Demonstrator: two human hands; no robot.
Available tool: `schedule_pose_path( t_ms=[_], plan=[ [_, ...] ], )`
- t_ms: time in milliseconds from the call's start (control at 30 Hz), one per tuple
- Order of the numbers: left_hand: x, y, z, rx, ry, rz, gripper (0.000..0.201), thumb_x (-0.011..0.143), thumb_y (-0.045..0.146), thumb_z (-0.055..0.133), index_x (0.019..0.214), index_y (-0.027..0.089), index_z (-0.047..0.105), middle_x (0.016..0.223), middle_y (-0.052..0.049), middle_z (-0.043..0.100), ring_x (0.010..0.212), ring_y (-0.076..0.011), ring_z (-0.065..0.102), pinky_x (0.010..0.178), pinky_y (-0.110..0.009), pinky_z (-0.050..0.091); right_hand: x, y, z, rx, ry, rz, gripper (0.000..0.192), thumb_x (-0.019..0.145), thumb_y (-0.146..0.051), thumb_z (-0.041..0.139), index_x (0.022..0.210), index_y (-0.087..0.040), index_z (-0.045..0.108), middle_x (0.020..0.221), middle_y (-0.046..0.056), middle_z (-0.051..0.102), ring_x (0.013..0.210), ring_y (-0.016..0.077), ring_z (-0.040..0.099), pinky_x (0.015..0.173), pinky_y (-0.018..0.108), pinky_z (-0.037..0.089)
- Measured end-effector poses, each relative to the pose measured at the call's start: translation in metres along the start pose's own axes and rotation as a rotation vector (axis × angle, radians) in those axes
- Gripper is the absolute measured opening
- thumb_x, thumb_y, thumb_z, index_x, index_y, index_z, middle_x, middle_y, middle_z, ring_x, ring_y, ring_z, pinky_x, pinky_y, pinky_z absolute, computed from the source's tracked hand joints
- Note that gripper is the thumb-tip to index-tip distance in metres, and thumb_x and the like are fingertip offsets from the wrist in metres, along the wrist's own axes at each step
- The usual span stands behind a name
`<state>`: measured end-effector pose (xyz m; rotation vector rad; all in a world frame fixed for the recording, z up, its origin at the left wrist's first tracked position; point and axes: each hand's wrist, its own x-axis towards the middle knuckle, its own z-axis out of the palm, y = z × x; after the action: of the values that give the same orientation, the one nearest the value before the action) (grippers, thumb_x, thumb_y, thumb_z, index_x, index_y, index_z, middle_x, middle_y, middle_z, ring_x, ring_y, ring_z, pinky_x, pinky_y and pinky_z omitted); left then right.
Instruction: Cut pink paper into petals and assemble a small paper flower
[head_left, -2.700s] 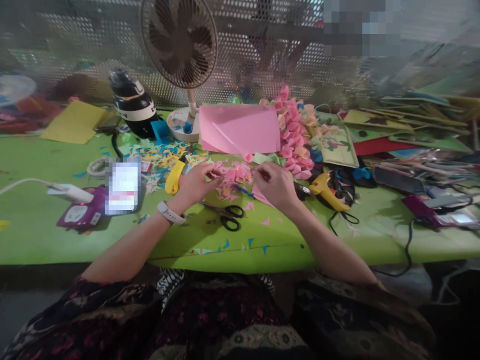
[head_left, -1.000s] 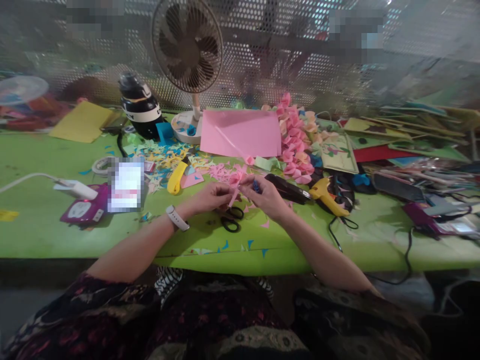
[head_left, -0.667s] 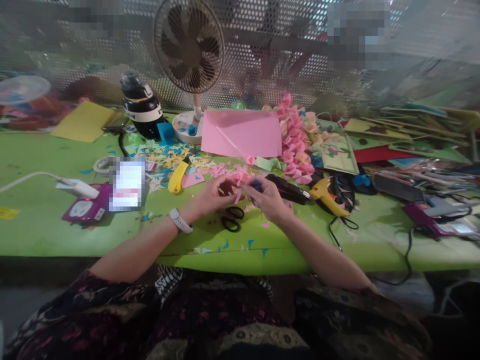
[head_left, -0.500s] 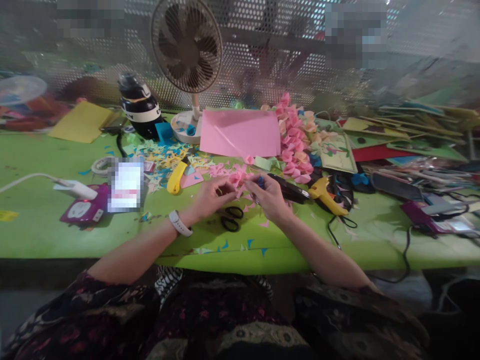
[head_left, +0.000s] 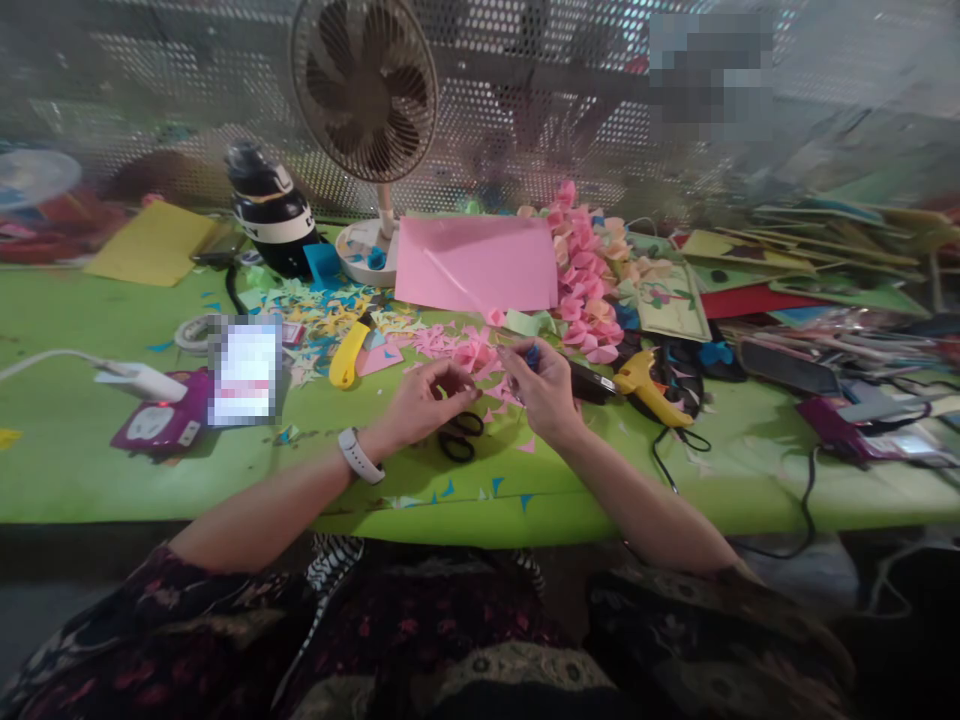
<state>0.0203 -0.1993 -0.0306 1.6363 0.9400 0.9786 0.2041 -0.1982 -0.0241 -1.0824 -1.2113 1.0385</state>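
Observation:
My left hand hovers over the green table with its fingers curled and the tips pinched at a small pink paper piece. My right hand is close beside it and grips a thin blue pen-like tool between thumb and fingers. Black-handled scissors lie under and between my wrists. More pink cut scraps are scattered just beyond my fingertips. A white watch sits on my left wrist.
A pink sheet and a fan stand behind the scraps, with a pile of pink paper flowers to the right. A yellow cutter lies left, a yellow glue gun and a black phone lie right.
Both hands lifted a pink paper piece off the table and worked it between the fingertips. They have since drifted slightly apart, the right hand shifting right with the blue tool.

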Motion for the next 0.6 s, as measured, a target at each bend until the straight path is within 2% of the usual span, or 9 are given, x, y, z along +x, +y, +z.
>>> schedule_pose_path(
  t_ms=[367, 533, 600],
  plan=[
    [-0.0023, 0.0039, 0.0046, -0.154, 0.005, -0.08, 0.029, 0.075, 0.04, 0.078, 0.089, 0.015, 0.073, 0.086, -0.007, 0.074, 0.068, -0.0121, 0.061, 0.058, -0.024, 0.048, -0.0033, -0.0054, 0.0014, -0.077, -0.011, -0.037, 0.036, 0.078, -0.05, 0.075, 0.074, -0.02, 0.056, 0.054, -0.007, 0.05, 0.041, 0.0052, 0.04, 0.037, 0.019, 0.031],
    [0.0, -0.0013, 0.0033, -0.264, -0.015, -0.168, 0.03, 0.078, 0.044, 0.074, 0.091, 0.016, 0.075, 0.078, -0.005, 0.072, 0.066, -0.0125, 0.063, 0.054, -0.023, 0.047, -0.0037, -0.0014, -0.0014, -0.061, -0.063, -0.017, 0.033, 0.081, -0.051, 0.072, 0.078, -0.021, 0.06, 0.058, -0.006, 0.053, 0.044, 0.0065, 0.042, 0.038, 0.02, 0.033],
    [0.002, -0.003, 0.0011, -0.297, 0.009, -0.198, 0.029, 0.078, 0.043, 0.074, 0.091, 0.016, 0.074, 0.076, -0.004, 0.071, 0.065, -0.0125, 0.063, 0.052, -0.022, 0.046, -0.0015, -0.0039, -0.006, -0.069, -0.027, -0.024, 0.032, 0.086, -0.053, 0.066, 0.082, -0.021, 0.063, 0.064, -0.003, 0.057, 0.049, 0.0085, 0.047, 0.041, 0.021, 0.039]
  ],
)
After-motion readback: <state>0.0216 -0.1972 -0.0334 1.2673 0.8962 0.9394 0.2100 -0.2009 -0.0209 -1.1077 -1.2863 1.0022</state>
